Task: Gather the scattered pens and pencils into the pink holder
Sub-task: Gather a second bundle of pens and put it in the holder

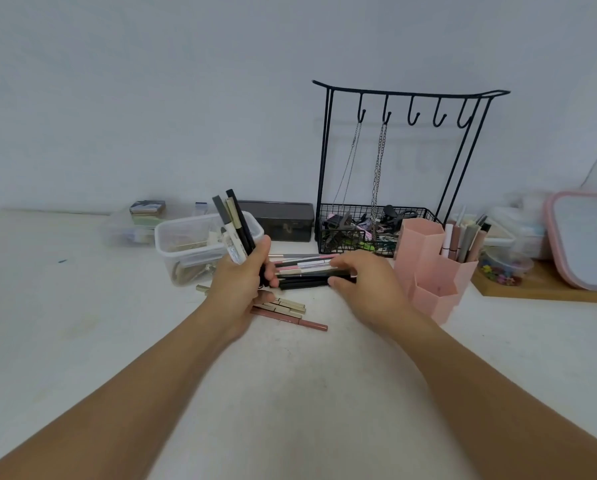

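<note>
**Hands full, holder maybe half loaded**

Left hand (245,282) is wrapped around an upright bunch of dark and cream pens (236,228), tips sticking up above my knuckles. Right hand (362,282) is reaching across, fingers curled onto the flat pile of black, grey and pink pens (307,271) lying between my two hands. Looks like a pinch on the black ones, though I can't tell how many it's got.

Progress-wise: the pink hexagon-celled plastic holder (425,268) sits just right of my right hand, and its back cell already has a few pens and brushes standing in it (463,242). The front cells look empty from here.

What's left, as far as I can judge: my fistful, that flat pile, plus the gold and dusty-pink pencils (290,311) lying under and just right of my left hand. So roughly midway, I'd guess.
</note>
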